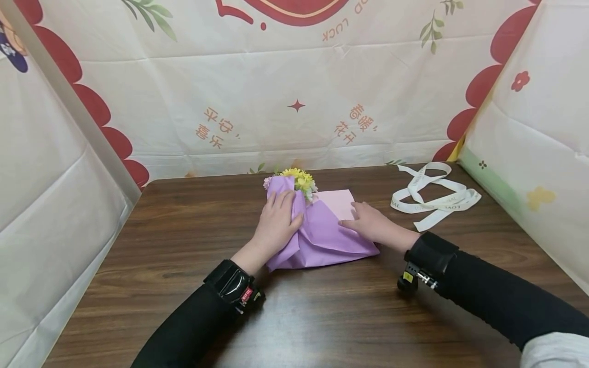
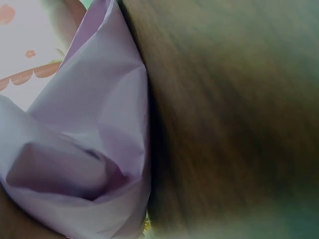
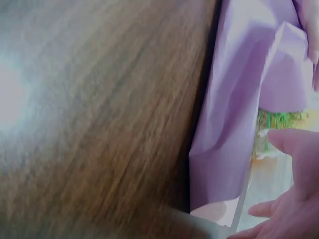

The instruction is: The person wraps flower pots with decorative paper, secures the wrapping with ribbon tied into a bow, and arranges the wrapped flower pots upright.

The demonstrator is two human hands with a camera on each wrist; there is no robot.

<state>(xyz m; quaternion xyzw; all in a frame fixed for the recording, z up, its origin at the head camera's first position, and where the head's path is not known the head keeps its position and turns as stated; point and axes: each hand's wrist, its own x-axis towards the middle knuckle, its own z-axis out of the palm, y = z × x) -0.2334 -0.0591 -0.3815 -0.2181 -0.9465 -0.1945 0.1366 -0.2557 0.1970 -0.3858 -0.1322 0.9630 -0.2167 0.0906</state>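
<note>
Your purple wrapping paper (image 1: 326, 240) lies on the wood-grain worktop (image 1: 184, 255), in front of you and between your hands, its broad creased edge towards you. The yellow flowers (image 1: 299, 179) peek out at the far end, with smaller pale blooms at their sides, so the heads are probably left uncovered to spare the petals.

Your left hand (image 1: 276, 217) rests on the left flap with fingers extended and thumb apart — a light press, I'd judge, that stops the fold springing back without squashing what is beneath. Your right hand (image 1: 368, 223) is at the other side, thumb and fingers spread and grasping nothing that I can make out; it reaches over the pale pink panel (image 1: 338, 199) beside the purple layer (perhaps the sheet's other face, though I can't tell). Placed there, it likely steadies that side — a counter to the left hand's weight. How firmly either hand bears down, the views don't show.

The white printed ribbon (image 1: 453, 205) lies in loose loops to the right, apart from the paper: it seems set there to stay clear of the folds while being within your right hand's reach.
</note>
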